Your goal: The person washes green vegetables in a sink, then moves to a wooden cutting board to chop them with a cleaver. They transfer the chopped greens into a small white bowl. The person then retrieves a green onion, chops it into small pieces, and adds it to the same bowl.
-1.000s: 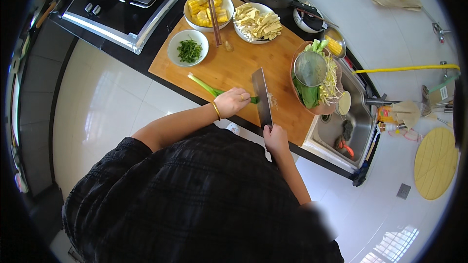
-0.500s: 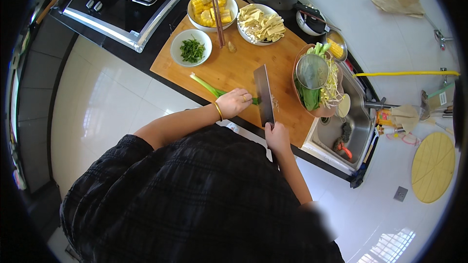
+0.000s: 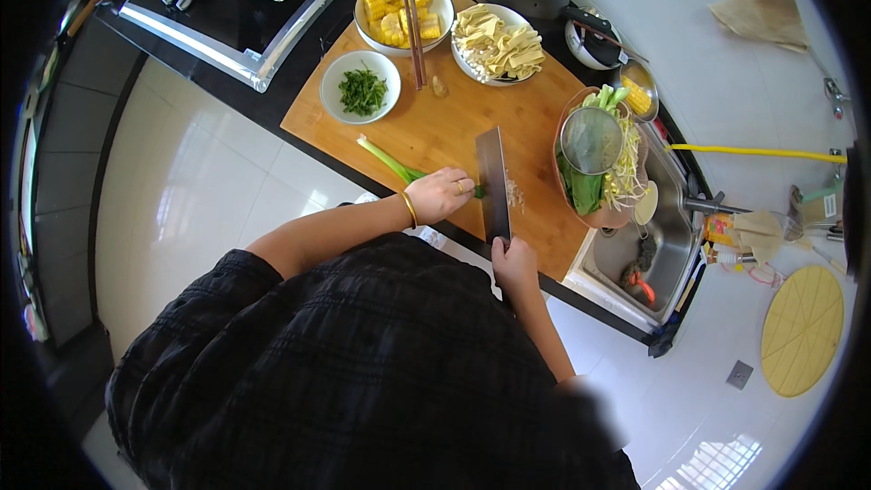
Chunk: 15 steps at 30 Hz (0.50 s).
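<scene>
My left hand is closed over a green onion, pressing it on the wooden cutting board. The onion's white end points away to the upper left, and its green end shows at my fingertips. My right hand grips the handle of a cleaver, whose wide blade stands beside my left fingers at the onion's cut end. Small pale chopped bits lie just right of the blade. The blade's lower edge is hidden, so I cannot tell whether it touches the board.
Behind are bowls of chopped greens, corn with chopsticks across it, and tofu-skin strips. A basket of vegetables with a strainer stands by the sink. The stove is far left.
The view has shifted slightly. Both hands keep nearly the same places on the board, with the cleaver still beside the left fingers.
</scene>
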### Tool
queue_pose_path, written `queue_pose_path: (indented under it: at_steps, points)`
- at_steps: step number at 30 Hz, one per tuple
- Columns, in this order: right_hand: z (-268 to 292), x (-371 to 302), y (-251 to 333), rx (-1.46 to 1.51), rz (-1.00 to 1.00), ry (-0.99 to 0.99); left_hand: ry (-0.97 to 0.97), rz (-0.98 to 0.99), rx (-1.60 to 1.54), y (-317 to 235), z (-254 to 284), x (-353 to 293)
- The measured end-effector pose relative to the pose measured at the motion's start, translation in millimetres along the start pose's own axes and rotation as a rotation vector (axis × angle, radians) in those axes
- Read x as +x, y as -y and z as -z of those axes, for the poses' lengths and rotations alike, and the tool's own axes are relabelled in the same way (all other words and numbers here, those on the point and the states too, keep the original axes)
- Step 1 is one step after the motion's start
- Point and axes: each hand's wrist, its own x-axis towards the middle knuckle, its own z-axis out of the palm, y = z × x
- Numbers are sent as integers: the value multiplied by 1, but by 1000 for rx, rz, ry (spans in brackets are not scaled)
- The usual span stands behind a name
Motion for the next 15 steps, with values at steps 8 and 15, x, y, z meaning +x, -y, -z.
queue_pose_path:
  at_steps: [8,15]
  points:
    - [-12,19,21,-60,-28,-38,0,9,-25,0,0,1]
    - [2,22,11,76,-63,-48,-122,20,-6,2,-2,-8]
